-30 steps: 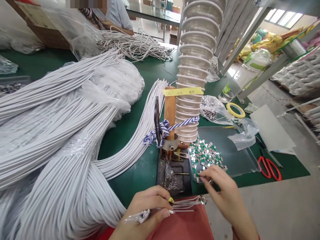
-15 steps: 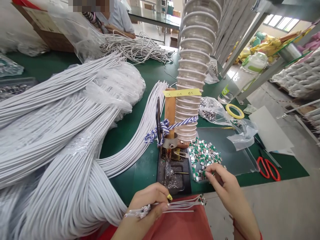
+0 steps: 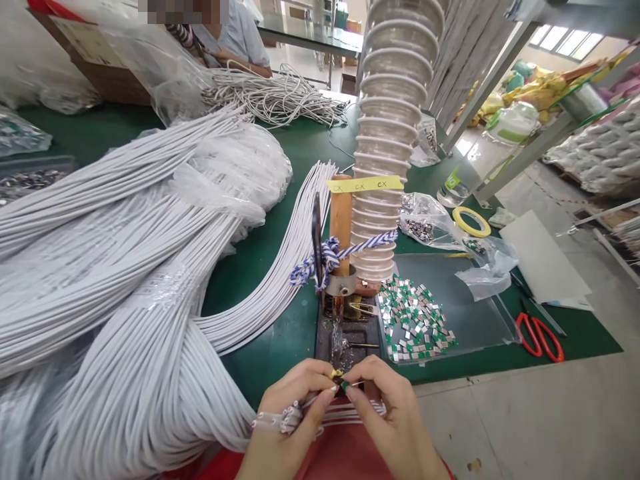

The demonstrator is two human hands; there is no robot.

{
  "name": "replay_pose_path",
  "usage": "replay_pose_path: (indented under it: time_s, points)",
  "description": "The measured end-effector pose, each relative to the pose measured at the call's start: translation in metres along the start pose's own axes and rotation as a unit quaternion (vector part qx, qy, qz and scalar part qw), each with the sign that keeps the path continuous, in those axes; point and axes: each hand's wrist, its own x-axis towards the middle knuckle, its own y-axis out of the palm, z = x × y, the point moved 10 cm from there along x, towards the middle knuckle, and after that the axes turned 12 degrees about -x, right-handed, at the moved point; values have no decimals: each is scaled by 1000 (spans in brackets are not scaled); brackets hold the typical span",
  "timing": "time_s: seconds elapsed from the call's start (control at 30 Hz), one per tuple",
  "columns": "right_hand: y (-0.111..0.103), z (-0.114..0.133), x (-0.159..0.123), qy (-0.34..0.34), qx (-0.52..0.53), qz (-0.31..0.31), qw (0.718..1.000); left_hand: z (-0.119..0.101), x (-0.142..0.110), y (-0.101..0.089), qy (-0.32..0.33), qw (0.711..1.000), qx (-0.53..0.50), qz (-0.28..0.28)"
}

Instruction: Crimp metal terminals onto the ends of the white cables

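Note:
My left hand [image 3: 295,407] is closed around several thin white cables [image 3: 345,415], their cut ends poking out behind the thumb. A yellow scrap [image 3: 337,375] shows at its fingertips. My right hand [image 3: 387,407] pinches a small green-and-silver connector board [image 3: 345,385] against the cable tip at my left thumb and forefinger; whether they touch is too small to tell. Just beyond both hands, a soldering iron with a wooden handle [image 3: 341,227] stands upright over a black metal base [image 3: 325,333] strewn with solder bits. Loose connector boards [image 3: 417,320] lie on a clear tray to its right.
A ribbed clear hose [image 3: 393,133] rises behind the iron. Large white cable bundles [image 3: 125,267] cover the left side. At right lie red-handled scissors [image 3: 540,337], a yellow tape roll [image 3: 471,222] and a plastic bottle [image 3: 455,187]. A person [image 3: 235,40] sits across the table.
My right hand has moved left from the pile of connector boards to my left fingertips, bringing one board with it. My left hand keeps its hold on the cables.

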Motion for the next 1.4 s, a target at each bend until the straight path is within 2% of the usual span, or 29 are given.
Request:
replay_pose_path:
  time_s: [0.3,0.63,0.77,0.97,1.17,1.3,1.4]
  points:
    - [2,-5,-2,10,7,-10,1000,5,-1,2,-31,999,15,10]
    - [5,3,2,-26,24,24,999,8,-2,3,-45,998,10,30]
    - [6,2,2,-15,32,49,998,16,-6,4,-57,997,-4,48]
    - [12,-2,4,2,54,118,992,28,-9,9,-76,993,-46,72]
    - [13,-5,3,4,80,146,986,32,-13,11,-86,990,-64,87]
    - [15,-3,3,-7,69,148,987,32,-14,13,-83,990,-54,97]
    - [14,0,5,-25,53,125,990,29,-12,10,-71,992,-39,93]
